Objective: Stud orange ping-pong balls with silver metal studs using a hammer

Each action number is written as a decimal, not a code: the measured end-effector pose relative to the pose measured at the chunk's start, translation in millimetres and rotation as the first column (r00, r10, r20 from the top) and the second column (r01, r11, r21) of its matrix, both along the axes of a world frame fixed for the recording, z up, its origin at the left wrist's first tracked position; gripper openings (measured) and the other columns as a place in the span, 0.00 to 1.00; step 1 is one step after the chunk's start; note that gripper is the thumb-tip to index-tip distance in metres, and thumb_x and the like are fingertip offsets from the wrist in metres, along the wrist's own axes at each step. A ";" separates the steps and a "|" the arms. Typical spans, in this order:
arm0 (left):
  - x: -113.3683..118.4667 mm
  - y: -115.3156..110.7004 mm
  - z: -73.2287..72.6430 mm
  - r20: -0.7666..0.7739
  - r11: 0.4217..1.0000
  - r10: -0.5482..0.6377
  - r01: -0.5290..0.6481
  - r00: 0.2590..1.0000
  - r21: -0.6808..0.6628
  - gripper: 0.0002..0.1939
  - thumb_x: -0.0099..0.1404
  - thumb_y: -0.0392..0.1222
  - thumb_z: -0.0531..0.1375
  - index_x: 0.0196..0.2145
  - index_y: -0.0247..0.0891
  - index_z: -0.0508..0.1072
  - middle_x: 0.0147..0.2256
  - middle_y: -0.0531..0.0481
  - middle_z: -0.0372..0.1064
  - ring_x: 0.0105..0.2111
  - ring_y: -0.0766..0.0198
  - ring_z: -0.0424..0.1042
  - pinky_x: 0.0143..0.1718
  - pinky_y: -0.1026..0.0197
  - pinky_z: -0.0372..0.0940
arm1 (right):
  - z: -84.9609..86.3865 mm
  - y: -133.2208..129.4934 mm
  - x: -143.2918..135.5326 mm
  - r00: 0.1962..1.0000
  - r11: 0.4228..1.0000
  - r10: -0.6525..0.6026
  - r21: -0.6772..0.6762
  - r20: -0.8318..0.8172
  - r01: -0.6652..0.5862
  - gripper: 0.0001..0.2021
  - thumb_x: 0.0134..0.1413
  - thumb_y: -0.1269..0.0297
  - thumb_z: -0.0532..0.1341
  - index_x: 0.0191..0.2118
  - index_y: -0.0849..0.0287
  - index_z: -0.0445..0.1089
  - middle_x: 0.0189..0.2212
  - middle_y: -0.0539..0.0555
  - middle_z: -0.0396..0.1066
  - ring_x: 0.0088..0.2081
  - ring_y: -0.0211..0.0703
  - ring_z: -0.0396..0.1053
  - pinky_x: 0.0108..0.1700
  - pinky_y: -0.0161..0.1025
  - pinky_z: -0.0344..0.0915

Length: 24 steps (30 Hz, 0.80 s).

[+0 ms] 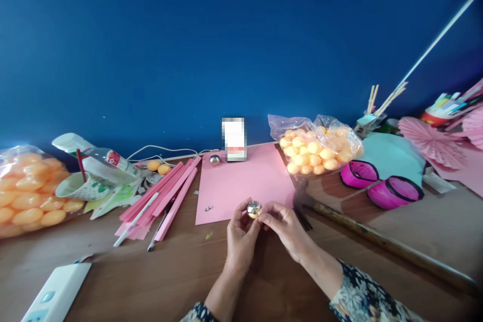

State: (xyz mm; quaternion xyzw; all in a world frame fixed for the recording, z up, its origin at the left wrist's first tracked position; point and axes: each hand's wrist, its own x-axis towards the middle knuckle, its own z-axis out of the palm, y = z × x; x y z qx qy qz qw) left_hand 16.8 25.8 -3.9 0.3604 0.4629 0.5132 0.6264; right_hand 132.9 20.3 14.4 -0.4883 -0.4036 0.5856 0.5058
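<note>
A small shiny metal ball [253,209] is held just over the near edge of a pink paper sheet [241,186]. My left hand [240,241] grips it from the left between thumb and fingers. At the ball's right side, my right hand [285,226] has thumb and forefinger pinched against its edge; whether something tiny is between those fingertips I cannot make out. Another shiny ball [215,160] rests at the sheet's far left corner. Small metal bits [209,208] lie on the sheet near its front left. The ball's underside is hidden by my fingers.
A phone [234,139] stands against the blue wall. Bags of orange balls [317,148] sit at both sides. Left are pink strips [162,196], a cup [83,186] and a power strip [56,294]. A hammer [362,229] and magenta rings [394,192] lie right.
</note>
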 end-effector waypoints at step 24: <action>-1.2 1.2 -3.4 -0.044 0.999 0.016 -0.014 0.999 0.041 0.26 0.50 0.39 0.64 0.48 0.37 0.66 0.44 0.43 0.70 0.44 0.56 0.69 0.46 0.57 0.64 | -2.1 1.4 1.7 1.000 1.000 0.013 -0.014 -0.004 -0.013 0.11 0.45 0.58 0.62 0.29 0.61 0.68 0.26 0.50 0.68 0.30 0.37 0.65 0.34 0.35 0.64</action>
